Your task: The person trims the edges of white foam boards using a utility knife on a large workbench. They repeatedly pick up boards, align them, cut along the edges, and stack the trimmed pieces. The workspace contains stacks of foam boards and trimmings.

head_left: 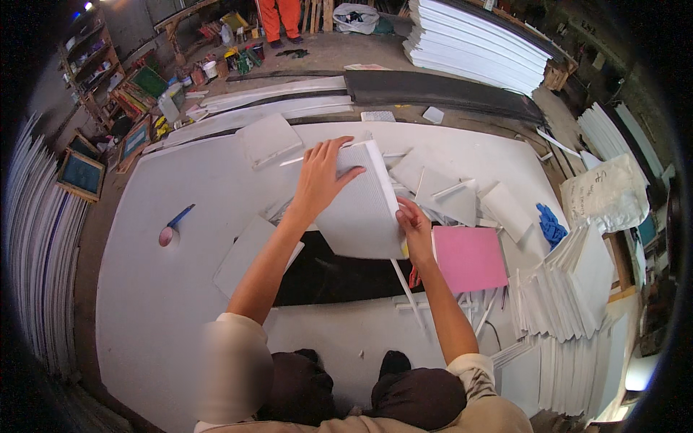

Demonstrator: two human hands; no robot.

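Squarely between both hands' grip: white panel [361, 209]

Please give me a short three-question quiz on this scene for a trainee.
1. True or false: the left hand lies on the white board.
2. Which colour is the square sheet right of the right hand? A) green B) pink C) black
3. What blue-handled thing lies far left on the big white sheet?

Key: 1 true; 2 B; 3 a brush.

One pink sheet [469, 257], one blue glove [551, 225], two hands [317, 180].
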